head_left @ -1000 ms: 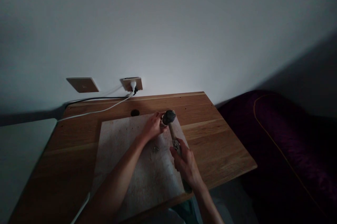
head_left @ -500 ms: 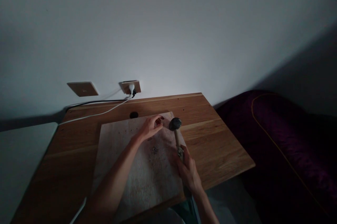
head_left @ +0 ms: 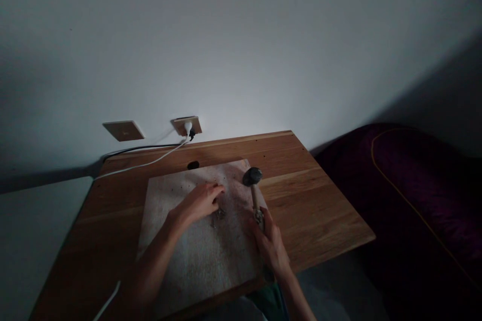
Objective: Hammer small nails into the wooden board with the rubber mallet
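My right hand (head_left: 274,243) is wrapped round the light handle of a hammer (head_left: 252,177), whose dark, rounded head points up over the right edge of a pale wooden board (head_left: 181,265). Over the middle of that board hovers my left hand (head_left: 201,201), fingers bent and drawn together. Whatever they hold, if anything, is hidden. Just below its fingertips lies a small pile of thin metal pieces that look like nails (head_left: 220,214). Several tiny dark spots run in a row across the board's far part.
The board rests on a brown wooden table (head_left: 309,200) against a wall. A white plug sits in a wall socket (head_left: 187,125), its white cable (head_left: 139,164) crossing the table's back left. A pale panel (head_left: 45,230) stands left; purple fabric (head_left: 422,200) lies right.
My left hand has moved from the board's far right part back toward me, to the pile of metal pieces. My right hand and the hammer stay nearly still. The view has shifted slightly.
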Tool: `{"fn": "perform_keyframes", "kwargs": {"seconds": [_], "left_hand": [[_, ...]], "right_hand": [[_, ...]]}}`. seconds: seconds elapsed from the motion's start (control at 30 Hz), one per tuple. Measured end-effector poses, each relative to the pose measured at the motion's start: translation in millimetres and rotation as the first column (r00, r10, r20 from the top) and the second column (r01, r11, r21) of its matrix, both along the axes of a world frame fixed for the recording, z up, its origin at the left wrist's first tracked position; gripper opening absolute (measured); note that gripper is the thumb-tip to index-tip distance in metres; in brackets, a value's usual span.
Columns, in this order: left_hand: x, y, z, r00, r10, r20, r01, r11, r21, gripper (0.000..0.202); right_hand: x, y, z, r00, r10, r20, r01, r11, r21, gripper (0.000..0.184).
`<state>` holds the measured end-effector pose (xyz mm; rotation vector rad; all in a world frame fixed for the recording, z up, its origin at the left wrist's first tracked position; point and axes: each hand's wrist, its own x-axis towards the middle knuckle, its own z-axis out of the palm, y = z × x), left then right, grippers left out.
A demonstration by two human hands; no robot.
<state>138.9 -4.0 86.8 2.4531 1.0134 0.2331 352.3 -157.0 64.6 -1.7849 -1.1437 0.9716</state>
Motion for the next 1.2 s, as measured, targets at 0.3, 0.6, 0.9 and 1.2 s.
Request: {"fn": "perform_keyframes", "kwargs": {"seconds": [0.3,0.6,0.9,1.2], "left_hand": [[9.1,45.6,-19.7,0.887,0.131,0.442,-0.136,0.99,-0.019,0.018],[17.6,49.6,-34.4,0.902,0.151,0.404,-0.159,0.987,-0.014,0.018],[19.9,51.1,-35.8,0.907,0.185,0.377,-0.198,0.98,-0.004,0.017],[20.5,52.4,-39.5,0.903,0.185,0.387,-0.202,0.979,0.005,0.018]], "right_hand": [[1.6,0.2,-3.1,1.0,0.018,-0.001,-0.018,1.0,0.016,0.048],[0.4,0.9,-1.1,0.999,0.019,-0.031,-0.018,0.999,0.029,0.044],[1.1,0.9,-0.1,1.0,0.009,0.003,-0.009,1.0,0.028,0.048],[0.9,1.9,-2.3,1.0,0.018,-0.013,-0.018,1.0,0.023,0.048]]}}
